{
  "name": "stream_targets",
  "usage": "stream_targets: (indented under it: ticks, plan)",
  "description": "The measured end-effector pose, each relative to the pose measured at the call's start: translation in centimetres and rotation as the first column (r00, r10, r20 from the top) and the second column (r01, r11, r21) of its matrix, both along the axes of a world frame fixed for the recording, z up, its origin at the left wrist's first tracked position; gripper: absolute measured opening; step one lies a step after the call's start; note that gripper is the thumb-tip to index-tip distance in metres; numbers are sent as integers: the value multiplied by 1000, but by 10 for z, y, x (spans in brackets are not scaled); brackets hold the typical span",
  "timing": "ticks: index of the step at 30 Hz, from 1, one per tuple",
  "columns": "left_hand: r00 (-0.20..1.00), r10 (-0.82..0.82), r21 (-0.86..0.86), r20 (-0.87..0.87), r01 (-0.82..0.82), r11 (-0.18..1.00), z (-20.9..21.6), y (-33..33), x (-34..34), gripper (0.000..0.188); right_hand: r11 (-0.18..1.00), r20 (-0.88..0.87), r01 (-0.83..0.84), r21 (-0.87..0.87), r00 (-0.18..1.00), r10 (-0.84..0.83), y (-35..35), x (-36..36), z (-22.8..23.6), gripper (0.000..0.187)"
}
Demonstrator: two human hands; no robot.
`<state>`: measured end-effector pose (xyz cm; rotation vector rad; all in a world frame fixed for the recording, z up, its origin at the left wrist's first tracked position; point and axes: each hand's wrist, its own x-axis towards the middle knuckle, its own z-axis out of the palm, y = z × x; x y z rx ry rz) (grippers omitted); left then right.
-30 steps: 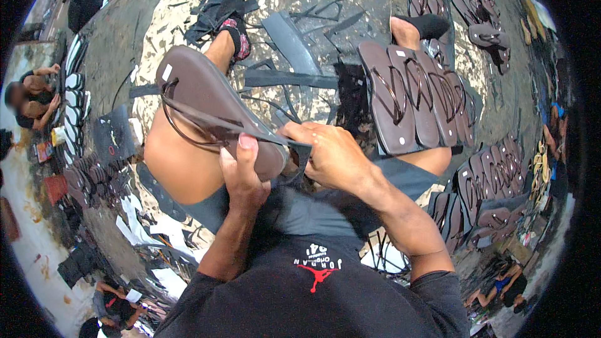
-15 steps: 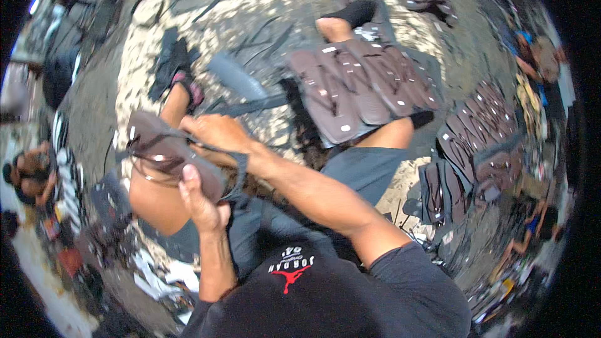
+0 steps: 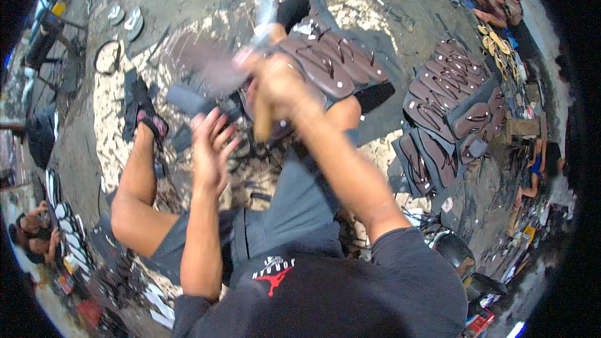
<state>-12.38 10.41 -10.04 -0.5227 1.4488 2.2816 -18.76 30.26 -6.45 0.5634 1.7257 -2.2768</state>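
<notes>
My left hand (image 3: 211, 150) is raised over my lap, fingers spread, with nothing in it. Ahead and to its right, my blurred right hand (image 3: 278, 87) is closed around a knife (image 3: 263, 122). Its brown wooden handle sticks out below the fist, and a pale streak like a long blade rises beyond it. A brown flip-flop (image 3: 199, 62), smeared by motion, appears in front of my hands; whether my right fingers touch it I cannot tell. Just beyond my right hand, a row of brown flip-flops (image 3: 332, 66) with dark straps lies near my right leg.
More brown flip-flops (image 3: 444, 94) lie in rows on dark sheets at the right. A dark grey strip (image 3: 188, 97) and black scraps lie on the pale spotted mat (image 3: 109, 112) between my legs. Other people (image 3: 34, 235) sit at the far left and right.
Both hands held a brown flip-flop over my left knee. My left hand has let go and opened. My right hand has swung forward and right, now with a knife. The view has shifted.
</notes>
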Motion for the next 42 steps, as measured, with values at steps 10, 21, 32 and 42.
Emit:
stream_targets:
  ticks: [10, 21, 32, 42]
  plan:
    - [953, -52, 157, 298, 5, 988, -117, 105, -49, 38, 831, -18, -62, 553, 996, 87, 98, 155, -25, 39]
    - [988, 89, 205, 128, -114, 972, -36, 59, -42, 60, 618, 82, -184, 764, 978, 190, 31, 229, -11, 38]
    - [996, 56, 51, 70, -60, 997, -36, 32, -35, 45, 431, 51, -252, 866, 903, 427, 1, 101, -68, 38]
    - [984, 6, -1, 176, -6, 1000, -61, -2, -45, 47, 445, -355, 65, 893, 710, 608, -5, 27, -140, 21]
